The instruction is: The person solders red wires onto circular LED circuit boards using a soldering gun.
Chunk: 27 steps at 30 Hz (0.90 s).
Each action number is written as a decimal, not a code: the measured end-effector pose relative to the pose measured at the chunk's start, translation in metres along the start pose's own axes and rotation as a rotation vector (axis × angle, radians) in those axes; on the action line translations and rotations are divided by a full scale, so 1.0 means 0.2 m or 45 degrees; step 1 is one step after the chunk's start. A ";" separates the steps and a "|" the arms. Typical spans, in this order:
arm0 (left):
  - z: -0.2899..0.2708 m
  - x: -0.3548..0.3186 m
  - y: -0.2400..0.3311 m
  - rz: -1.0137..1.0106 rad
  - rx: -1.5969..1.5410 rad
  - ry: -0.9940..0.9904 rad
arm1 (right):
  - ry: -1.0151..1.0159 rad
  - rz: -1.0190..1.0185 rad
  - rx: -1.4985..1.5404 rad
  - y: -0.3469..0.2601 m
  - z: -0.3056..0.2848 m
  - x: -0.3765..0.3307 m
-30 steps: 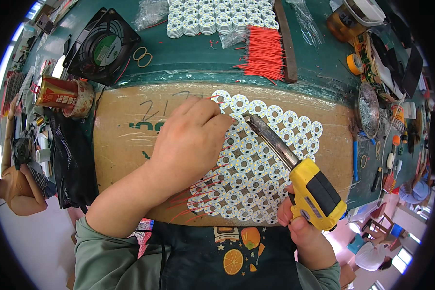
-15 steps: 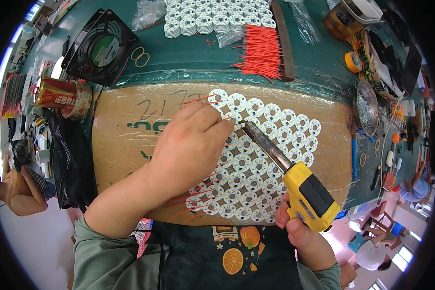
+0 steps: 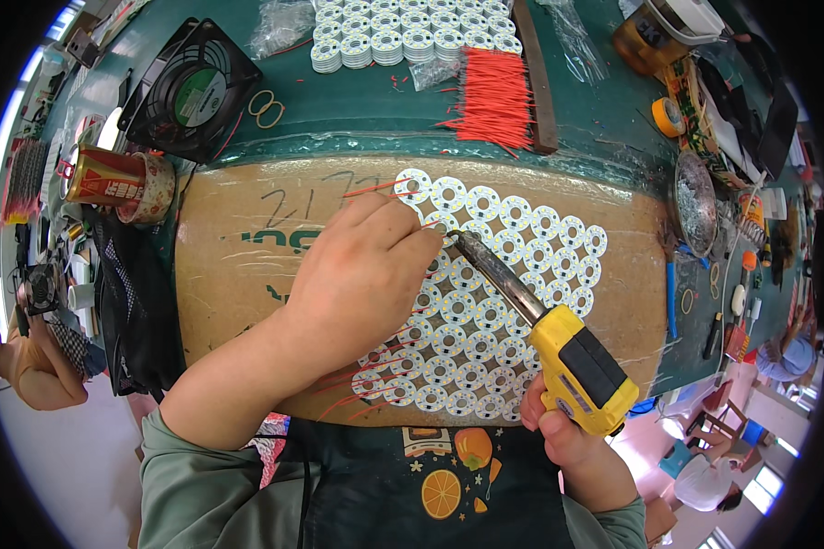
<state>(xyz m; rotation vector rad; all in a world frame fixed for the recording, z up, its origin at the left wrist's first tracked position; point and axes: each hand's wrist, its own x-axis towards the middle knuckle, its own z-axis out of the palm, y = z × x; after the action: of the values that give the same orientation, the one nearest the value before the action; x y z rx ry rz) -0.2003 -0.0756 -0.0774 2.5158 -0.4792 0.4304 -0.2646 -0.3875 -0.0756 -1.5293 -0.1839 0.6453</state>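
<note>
My left hand point(image 3: 362, 265) is closed in a pinch over the upper left of a sheet of round white LED boards point(image 3: 455, 307). A short bit of red wire point(image 3: 433, 224) shows at its fingertips; the rest is hidden by the hand. My right hand point(image 3: 558, 425) grips a yellow and black soldering gun point(image 3: 584, 366) from below. Its dark tip meets the ring board point(image 3: 444, 223) beside my left fingertips. Other thin red wires point(image 3: 362, 395) stick out leftward from boards along the left edge of the sheet.
Under the boards lies a brown cardboard sheet point(image 3: 220, 274) on the green table. Behind it are stacked ring boards point(image 3: 384, 46), a heap of red wires point(image 3: 496, 96) and a wooden bar point(image 3: 536, 82). A black fan point(image 3: 192, 91) stands left; a metal dish point(image 3: 696, 203) sits right.
The soldering gun has shifted slightly left and its tip has come closer to my left fingertips. My left hand stays in place.
</note>
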 end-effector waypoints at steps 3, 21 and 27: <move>0.00 0.00 0.00 -0.002 -0.004 -0.002 | -0.028 -0.017 0.092 -0.02 0.00 0.01; -0.02 0.45 -0.15 0.091 0.229 0.041 | 0.425 -0.268 0.447 -0.01 -0.11 0.06; 0.12 0.74 -0.24 0.122 0.473 -0.123 | 0.387 -0.243 0.469 0.01 -0.12 0.05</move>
<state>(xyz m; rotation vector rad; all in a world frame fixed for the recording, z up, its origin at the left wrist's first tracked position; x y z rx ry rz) -0.0435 -0.0870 -0.0596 2.8903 -0.6058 0.4713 -0.2452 -0.4037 -0.0816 -1.2165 0.0219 0.2702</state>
